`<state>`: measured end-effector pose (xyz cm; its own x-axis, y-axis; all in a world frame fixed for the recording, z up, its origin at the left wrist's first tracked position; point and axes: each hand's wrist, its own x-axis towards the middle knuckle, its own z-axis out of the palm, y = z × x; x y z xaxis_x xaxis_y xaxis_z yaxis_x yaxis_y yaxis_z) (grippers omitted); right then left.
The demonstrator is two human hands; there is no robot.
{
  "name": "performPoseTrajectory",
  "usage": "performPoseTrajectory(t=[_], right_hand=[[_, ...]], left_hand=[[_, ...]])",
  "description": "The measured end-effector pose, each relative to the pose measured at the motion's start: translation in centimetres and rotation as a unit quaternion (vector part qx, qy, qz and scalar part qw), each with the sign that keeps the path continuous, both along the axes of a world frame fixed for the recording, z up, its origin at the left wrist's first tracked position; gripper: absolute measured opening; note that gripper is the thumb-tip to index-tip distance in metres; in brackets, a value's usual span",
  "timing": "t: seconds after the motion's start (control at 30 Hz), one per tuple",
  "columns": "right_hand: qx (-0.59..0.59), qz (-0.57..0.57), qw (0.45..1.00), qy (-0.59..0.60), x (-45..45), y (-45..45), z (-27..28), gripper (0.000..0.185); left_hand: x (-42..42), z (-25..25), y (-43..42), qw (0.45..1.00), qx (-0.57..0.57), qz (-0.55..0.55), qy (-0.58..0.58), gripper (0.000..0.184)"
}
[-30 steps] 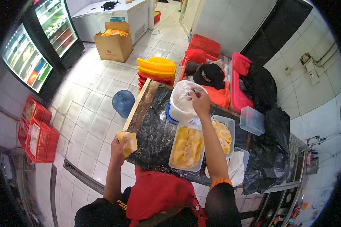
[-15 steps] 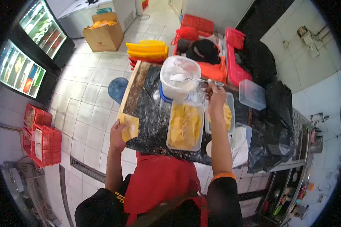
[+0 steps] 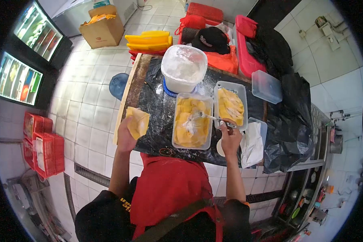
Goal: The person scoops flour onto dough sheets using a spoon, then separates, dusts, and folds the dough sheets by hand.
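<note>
My left hand (image 3: 126,136) is closed around the edge of a thin yellow dough sheet (image 3: 139,122), held by the table's left side. In my right hand (image 3: 230,141) is a metal spoon (image 3: 210,117), its bowl above a heap of white powder on yellow dough sheets (image 3: 190,136). Those sheets lie in a clear plastic container (image 3: 174,137) at the near middle of the table. To its right, a second clear container (image 3: 230,84) holds more powdered dough sheets (image 3: 230,105). A white tub (image 3: 177,85) of white powder stands behind them.
Black plastic sheeting (image 3: 157,137) covers the table. A clear empty box (image 3: 267,90), a white cloth or bag (image 3: 252,141) and a black cap (image 3: 210,40) are on the right and far side. A blue water bottle (image 3: 118,86) stands on the floor at left.
My right hand with the spoon has come from over the tub toward me, to the near container, where white powder now lies on the dough sheets. The left hand still holds its sheet.
</note>
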<state>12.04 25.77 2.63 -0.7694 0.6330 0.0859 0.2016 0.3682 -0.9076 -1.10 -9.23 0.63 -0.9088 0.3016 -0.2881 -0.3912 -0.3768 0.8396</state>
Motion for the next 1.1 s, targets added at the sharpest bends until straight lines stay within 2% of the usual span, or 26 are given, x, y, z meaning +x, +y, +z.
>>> performPoseTrajectory(t=[0.03,0.07,0.13,0.17,0.23,0.27,0.3,0.33,0.37,0.4,0.43,0.47,0.53,0.57,0.63,0.67,0.7,0.73,0.8,0.87,0.93,0.97,1.0,1.1], right_hand=[[-0.008,-0.014,1.000,0.019,0.1,-0.3,1.3,0.016],[-0.009,-0.016,1.000,0.020,0.5,-0.1,0.9,0.016],[-0.094,0.032,0.995,0.031,1.5,0.0,1.0,0.015],[-0.042,0.080,0.994,-0.064,2.2,0.2,1.4,0.016],[-0.012,0.066,0.996,-0.058,1.2,-0.5,0.9,0.016],[0.017,0.049,0.997,-0.055,0.6,-0.7,0.1,0.016],[0.061,0.018,0.998,0.001,-0.7,0.0,-2.9,0.018],[0.061,0.016,0.998,0.002,-1.9,0.3,-3.0,0.018],[0.078,0.017,0.997,0.004,-3.2,0.6,-3.0,0.017],[0.095,0.018,0.995,0.007,-4.1,0.7,-2.9,0.017],[0.093,0.019,0.995,-0.007,-4.5,0.3,-0.6,0.017],[0.094,0.019,0.995,-0.002,-5.0,0.5,1.0,0.017],[0.151,-0.013,0.976,0.155,-5.6,1.0,4.2,0.017],[0.066,-0.036,0.986,0.151,-5.7,0.2,7.4,0.017],[0.111,-0.004,0.970,0.215,-8.3,0.5,9.3,0.018],[0.109,-0.002,0.987,0.119,-9.3,-0.5,11.7,0.020],[0.060,0.054,0.990,0.116,-11.5,0.2,9.3,0.031],[0.131,0.073,0.986,0.076,-12.6,0.0,8.4,0.043],[0.326,0.012,0.921,0.212,-13.2,0.4,6.4,0.049],[0.175,0.065,0.972,0.142,-11.4,1.3,4.7,0.048],[0.137,0.040,0.990,-0.012,-9.1,5.9,0.0,0.050],[0.163,0.027,0.981,-0.097,-7.4,8.4,-2.0,0.051],[0.188,0.015,0.965,-0.182,-6.0,10.4,-3.6,0.052],[0.252,0.030,0.947,-0.197,-3.5,12.1,-6.3,0.055]], left_hand=[[-0.1,0.9,0.6,0.980,0.160,0.019,-0.117,0.042],[0.0,1.5,1.0,0.980,0.159,0.017,-0.115,0.042],[0.0,2.4,1.6,0.981,0.174,0.016,-0.082,0.042],[0.0,2.3,1.7,0.981,0.175,0.016,-0.079,0.042],[0.4,1.5,1.8,0.999,0.047,-0.007,-0.006,0.043],[0.5,1.0,1.9,0.999,0.048,-0.010,-0.006,0.043],[0.6,0.4,1.9,0.998,0.058,0.004,-0.028,0.041],[0.7,0.2,1.9,0.996,0.067,0.018,-0.049,0.041],[0.9,0.3,1.9,0.997,0.067,0.016,-0.047,0.041],[1.3,0.6,1.9,0.998,0.061,0.013,0.004,0.042],[1.4,0.8,1.9,0.997,0.057,0.011,0.057,0.043],[1.3,0.9,1.6,0.996,0.058,0.011,0.062,0.043],[1.2,0.8,0.4,0.995,0.092,-0.009,0.031,0.052],[1.3,0.7,0.2,0.995,0.091,-0.016,0.031,0.052],[1.4,0.4,0.2,0.996,0.081,0.021,0.013,0.055],[1.5,0.3,0.4,0.997,0.081,0.005,0.013,0.055],[1.6,0.3,0.5,0.997,0.027,0.004,0.071,0.050],[1.5,0.3,0.8,0.991,-0.023,0.004,0.134,0.046],[1.1,0.8,0.7,0.988,-0.036,-0.006,0.151,0.047],[0.9,0.9,0.0,0.994,0.083,0.025,0.064,0.048],[0.9,0.6,-0.8,0.968,-0.146,-0.002,0.204,0.047],[1.0,1.2,-1.0,0.995,-0.007,0.020,0.100,0.047],[1.1,1.4,-1.1,0.990,0.132,0.044,-0.007,0.047],[0.8,1.0,-1.1,0.986,0.159,0.035,-0.041,0.049]])
